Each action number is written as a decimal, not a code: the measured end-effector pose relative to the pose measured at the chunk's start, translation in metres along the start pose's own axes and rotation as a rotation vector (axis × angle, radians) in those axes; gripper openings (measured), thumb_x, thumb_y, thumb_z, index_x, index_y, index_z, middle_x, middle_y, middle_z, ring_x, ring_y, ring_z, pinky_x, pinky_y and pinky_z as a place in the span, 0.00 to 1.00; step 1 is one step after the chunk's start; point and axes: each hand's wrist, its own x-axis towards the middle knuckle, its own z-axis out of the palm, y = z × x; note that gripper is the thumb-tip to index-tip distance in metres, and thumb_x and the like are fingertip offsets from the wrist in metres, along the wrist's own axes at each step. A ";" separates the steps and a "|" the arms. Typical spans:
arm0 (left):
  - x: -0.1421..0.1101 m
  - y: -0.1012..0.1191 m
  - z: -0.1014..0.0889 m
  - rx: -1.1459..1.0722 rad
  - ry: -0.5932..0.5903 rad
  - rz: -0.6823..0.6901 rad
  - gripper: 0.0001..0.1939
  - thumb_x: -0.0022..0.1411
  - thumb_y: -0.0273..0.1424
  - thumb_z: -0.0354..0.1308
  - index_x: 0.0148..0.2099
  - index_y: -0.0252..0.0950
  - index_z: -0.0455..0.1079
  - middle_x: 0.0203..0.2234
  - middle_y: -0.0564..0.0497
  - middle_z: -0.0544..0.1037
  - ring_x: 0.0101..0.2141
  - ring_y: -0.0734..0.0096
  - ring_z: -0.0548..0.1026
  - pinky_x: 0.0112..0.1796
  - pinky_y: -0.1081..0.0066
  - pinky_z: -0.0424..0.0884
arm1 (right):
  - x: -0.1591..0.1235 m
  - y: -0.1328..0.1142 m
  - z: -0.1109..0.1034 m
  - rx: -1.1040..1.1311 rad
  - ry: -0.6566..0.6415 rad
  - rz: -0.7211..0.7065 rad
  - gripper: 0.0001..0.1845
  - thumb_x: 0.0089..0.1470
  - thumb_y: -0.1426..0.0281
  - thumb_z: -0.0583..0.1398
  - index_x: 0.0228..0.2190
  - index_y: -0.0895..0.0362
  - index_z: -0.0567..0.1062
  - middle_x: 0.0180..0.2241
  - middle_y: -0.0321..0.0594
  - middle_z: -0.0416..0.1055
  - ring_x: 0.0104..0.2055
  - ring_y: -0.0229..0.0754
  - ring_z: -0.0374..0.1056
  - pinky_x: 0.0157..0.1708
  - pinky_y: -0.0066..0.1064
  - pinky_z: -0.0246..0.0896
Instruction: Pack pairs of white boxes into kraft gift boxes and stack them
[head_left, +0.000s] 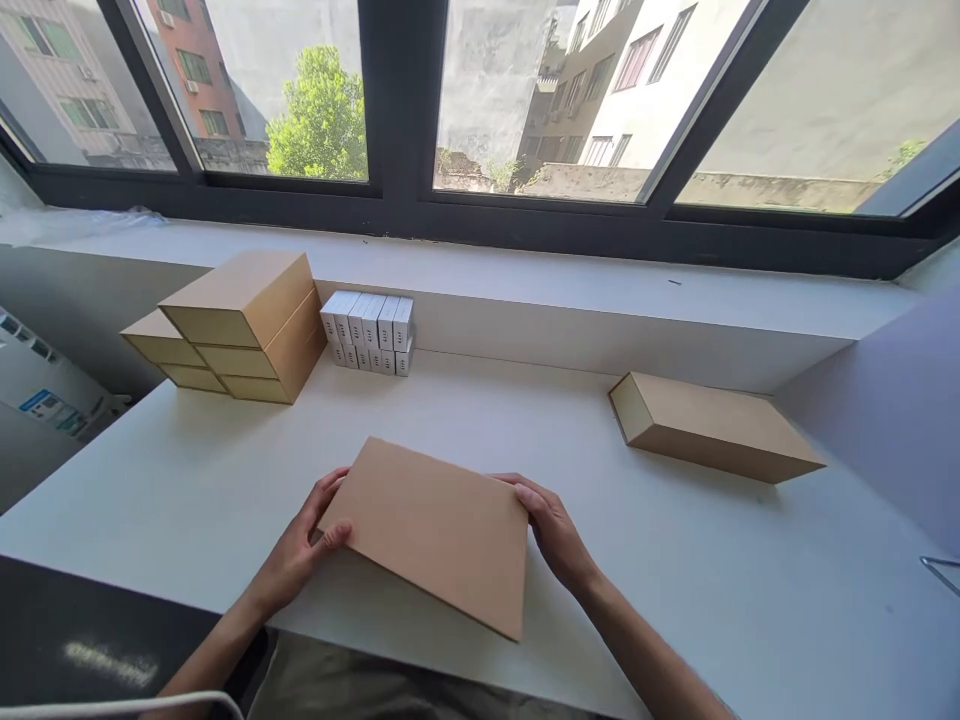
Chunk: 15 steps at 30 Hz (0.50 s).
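Between my two hands is a brown cardboard box (435, 535), its broad flat top facing me and tilted over the near part of the white table. My left hand (311, 535) grips its left end, thumb on the top face and fingers round the edge. On the far right corner my right hand (551, 520) is closed, with the thumb along the edge and the other fingers partly hidden behind. The underside of this box is out of sight.
Several brown boxes (247, 290) are stacked at the table's back left. Beside them stand small white boxes (367, 325) in two layers. Another brown box (712, 425) lies at the right. A window sill (487, 275) runs behind the table (480, 400); a white cable (150, 703) crosses the bottom left.
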 end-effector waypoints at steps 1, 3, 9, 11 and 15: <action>0.000 0.000 0.001 0.014 0.016 -0.025 0.36 0.61 0.52 0.58 0.64 0.42 0.53 0.65 0.39 0.62 0.64 0.49 0.61 0.58 0.56 0.65 | 0.005 0.002 0.003 -0.040 0.039 0.019 0.28 0.62 0.49 0.50 0.44 0.55 0.78 0.50 0.45 0.75 0.54 0.53 0.69 0.54 0.45 0.62; 0.001 -0.001 0.001 0.040 0.080 -0.045 0.33 0.60 0.52 0.59 0.60 0.41 0.54 0.62 0.38 0.65 0.62 0.49 0.64 0.56 0.57 0.66 | 0.008 0.005 0.006 -0.140 0.127 0.015 0.27 0.61 0.49 0.51 0.47 0.53 0.76 0.53 0.44 0.72 0.57 0.52 0.65 0.57 0.44 0.58; 0.003 0.011 -0.008 0.065 0.079 -0.053 0.19 0.61 0.47 0.60 0.40 0.41 0.58 0.65 0.45 0.62 0.58 0.55 0.69 0.51 0.62 0.69 | -0.033 -0.007 0.005 -0.232 0.242 0.131 0.24 0.63 0.47 0.50 0.32 0.53 0.70 0.32 0.40 0.72 0.37 0.44 0.69 0.41 0.37 0.65; 0.005 0.022 -0.013 0.064 0.021 -0.067 0.19 0.60 0.46 0.60 0.37 0.40 0.57 0.62 0.45 0.65 0.56 0.56 0.70 0.48 0.64 0.71 | -0.047 -0.013 0.012 -0.124 0.067 0.244 0.24 0.61 0.46 0.53 0.29 0.54 0.67 0.26 0.36 0.69 0.30 0.41 0.67 0.34 0.34 0.65; 0.009 0.043 -0.022 0.041 -0.100 -0.115 0.18 0.58 0.43 0.64 0.37 0.39 0.60 0.47 0.47 0.75 0.48 0.61 0.73 0.43 0.68 0.70 | -0.056 -0.022 0.028 0.055 -0.046 0.378 0.25 0.53 0.46 0.62 0.28 0.54 0.64 0.25 0.35 0.70 0.28 0.40 0.68 0.28 0.31 0.64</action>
